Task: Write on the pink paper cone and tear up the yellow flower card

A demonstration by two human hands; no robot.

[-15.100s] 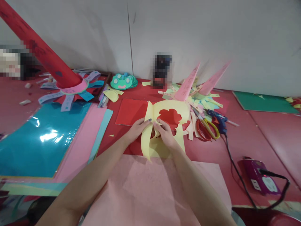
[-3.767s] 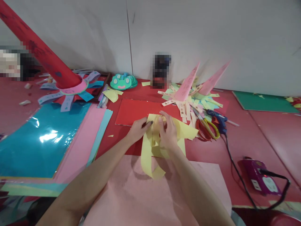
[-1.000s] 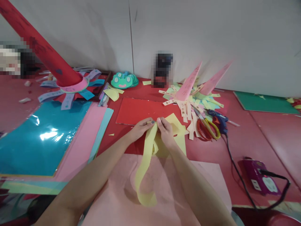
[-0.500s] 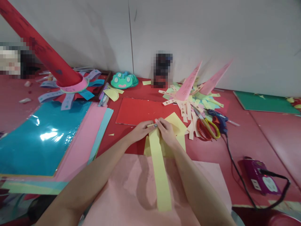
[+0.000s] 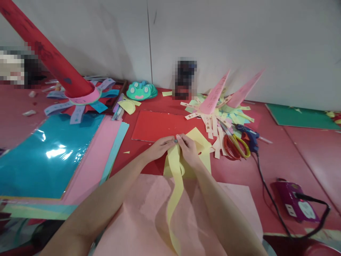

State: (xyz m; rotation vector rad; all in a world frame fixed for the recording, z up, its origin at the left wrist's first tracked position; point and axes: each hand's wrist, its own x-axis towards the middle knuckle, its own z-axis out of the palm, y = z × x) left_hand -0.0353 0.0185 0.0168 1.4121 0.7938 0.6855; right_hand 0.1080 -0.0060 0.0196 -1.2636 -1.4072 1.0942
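Both hands meet near the middle of the view, pinching the top end of a long yellow paper strip (image 5: 176, 188). My left hand (image 5: 162, 146) is closed on its left corner, and my right hand (image 5: 187, 145) is closed on the right one, fingertips nearly touching. From there the strip hangs down in a twisted curve over a large pink sheet (image 5: 144, 209). A small curl of yellow shows beside it, under my right hand. Yellow paper (image 5: 199, 140) lies behind and below the hands, on the red table.
A red sheet (image 5: 157, 126) lies beyond the hands. At right are pink cones (image 5: 214, 96) with paper strips, scissors (image 5: 233, 146), a blue glue gun (image 5: 247, 137) and a purple power box (image 5: 295, 201) with its cable. Left are a blue sheet (image 5: 53, 160), a red cone (image 5: 53, 57) and frog cutouts (image 5: 140, 91).
The yellow strip's hanging part has gone from nearly straight to twisted, its lower end reaching further down. Both hands have stayed almost in place, still pinching its top.
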